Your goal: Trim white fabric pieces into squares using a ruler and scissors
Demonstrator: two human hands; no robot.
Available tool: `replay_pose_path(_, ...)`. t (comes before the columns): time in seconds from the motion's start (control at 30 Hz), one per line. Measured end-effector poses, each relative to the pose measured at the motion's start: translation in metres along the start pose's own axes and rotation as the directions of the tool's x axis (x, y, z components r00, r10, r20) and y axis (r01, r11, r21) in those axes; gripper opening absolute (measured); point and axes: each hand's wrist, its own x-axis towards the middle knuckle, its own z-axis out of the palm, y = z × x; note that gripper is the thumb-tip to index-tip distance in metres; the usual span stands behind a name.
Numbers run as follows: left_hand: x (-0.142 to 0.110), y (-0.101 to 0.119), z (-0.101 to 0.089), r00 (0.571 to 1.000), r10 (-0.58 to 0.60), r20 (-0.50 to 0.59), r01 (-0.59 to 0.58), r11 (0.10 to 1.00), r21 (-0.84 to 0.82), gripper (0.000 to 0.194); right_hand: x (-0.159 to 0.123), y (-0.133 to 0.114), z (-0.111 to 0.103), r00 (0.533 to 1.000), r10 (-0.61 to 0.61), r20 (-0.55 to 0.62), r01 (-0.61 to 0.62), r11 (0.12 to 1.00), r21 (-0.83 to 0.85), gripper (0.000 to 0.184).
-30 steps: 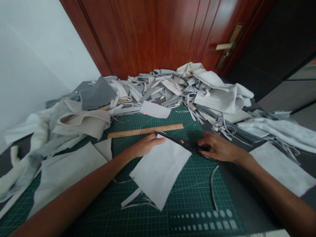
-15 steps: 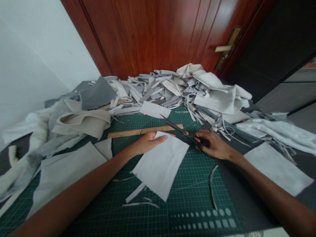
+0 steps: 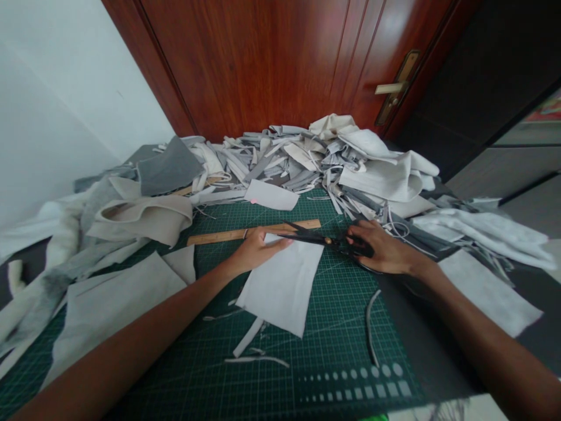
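Note:
A pale grey fabric rectangle point(image 3: 283, 286) lies on the green cutting mat point(image 3: 337, 351). My left hand point(image 3: 256, 248) rests on its upper left corner, fingers lying flat and pressing it down. My right hand point(image 3: 381, 248) grips the handles of black scissors point(image 3: 315, 237), whose blades are spread open and point left over the fabric's top edge, close to my left fingertips. A wooden ruler point(image 3: 219, 235) lies just beyond the fabric.
A large heap of grey and cream fabric scraps point(image 3: 333, 158) fills the back of the table against a wooden door point(image 3: 272, 58). Larger fabric pieces point(image 3: 114, 304) lie at left and a white piece point(image 3: 486, 289) at right. Thin cut strips point(image 3: 370, 327) lie on the mat.
The fabric rectangle has been turned and shifted away from me. The scissors swung from lying diagonally to pointing left over its top edge, and their blades have opened.

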Motion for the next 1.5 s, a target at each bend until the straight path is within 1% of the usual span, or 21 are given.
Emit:
replay_pose_path(0.1, 0.001, 0.004, 0.001, 0.992, 0.122, 0.027, -0.124, 0.989, 0.079, 0.028, -0.001, 0.0, -0.002, 0.999, 0.029, -0.036, -0.032, 0.997, -0.068, 0.026)
replay_pose_path(0.2, 0.002, 0.005, 0.002, 0.989, 0.146, 0.02, -0.148, 0.984, 0.103, 0.026, -0.001, 0.002, -0.002, 0.999, 0.027, -0.046, -0.031, 0.996, -0.087, 0.03)
replay_pose_path(0.27, 0.001, 0.006, 0.002, 0.993, 0.122, 0.005, -0.122, 0.985, 0.119, 0.027, -0.002, 0.003, -0.003, 0.999, 0.015, -0.04, -0.019, 0.996, -0.086, 0.031)
replay_pose_path(0.4, 0.0, 0.01, 0.002, 0.998, 0.059, -0.008, -0.058, 0.992, 0.111, 0.036, -0.002, 0.004, -0.002, 0.999, 0.013, -0.039, -0.017, 0.996, -0.09, 0.031)
replay_pose_path(0.5, 0.0, 0.011, 0.002, 0.998, 0.052, -0.025, -0.049, 0.994, 0.095, 0.037, -0.001, 0.004, 0.0, 0.999, 0.019, -0.043, -0.023, 0.995, -0.094, 0.03)
replay_pose_path(0.63, 0.0, 0.005, 0.001, 0.997, 0.023, -0.073, -0.017, 0.996, 0.087, 0.036, 0.0, 0.002, 0.002, 0.998, 0.019, -0.057, -0.024, 0.996, -0.083, 0.03)
replay_pose_path(0.73, 0.001, 0.001, 0.0, 0.997, 0.037, -0.073, -0.032, 0.996, 0.077, 0.034, 0.001, 0.002, 0.003, 0.999, 0.01, -0.039, -0.013, 0.997, -0.075, 0.029)
replay_pose_path(0.83, 0.001, -0.001, -0.001, 0.997, 0.06, -0.044, -0.057, 0.996, 0.073, 0.034, 0.001, 0.002, 0.003, 1.0, -0.004, -0.024, 0.003, 0.998, -0.062, 0.024)
replay_pose_path(0.93, 0.001, -0.001, -0.002, 0.997, 0.066, -0.039, -0.063, 0.994, 0.089, 0.036, 0.001, 0.001, 0.001, 0.999, -0.03, -0.01, 0.03, 0.999, -0.039, 0.019)
replay_pose_path(1.17, 0.0, -0.002, -0.001, 0.998, 0.038, -0.048, -0.032, 0.992, 0.125, 0.037, 0.001, 0.001, -0.002, 0.999, -0.034, -0.027, 0.034, 0.999, -0.014, 0.018)
replay_pose_path(1.27, 0.0, -0.002, -0.002, 0.997, 0.012, -0.075, -0.002, 0.991, 0.131, 0.041, 0.001, 0.003, -0.002, 0.999, -0.045, -0.022, 0.045, 0.999, -0.006, 0.018)
replay_pose_path(1.4, 0.0, -0.006, -0.003, 0.998, -0.014, -0.068, 0.023, 0.991, 0.129, 0.046, 0.0, 0.005, -0.002, 0.997, -0.062, -0.035, 0.062, 0.998, 0.013, 0.018)
replay_pose_path(1.5, -0.001, -0.009, -0.003, 0.991, -0.053, -0.121, 0.07, 0.988, 0.138, 0.048, 0.0, 0.006, -0.003, 0.996, -0.076, -0.047, 0.077, 0.997, 0.023, 0.02)
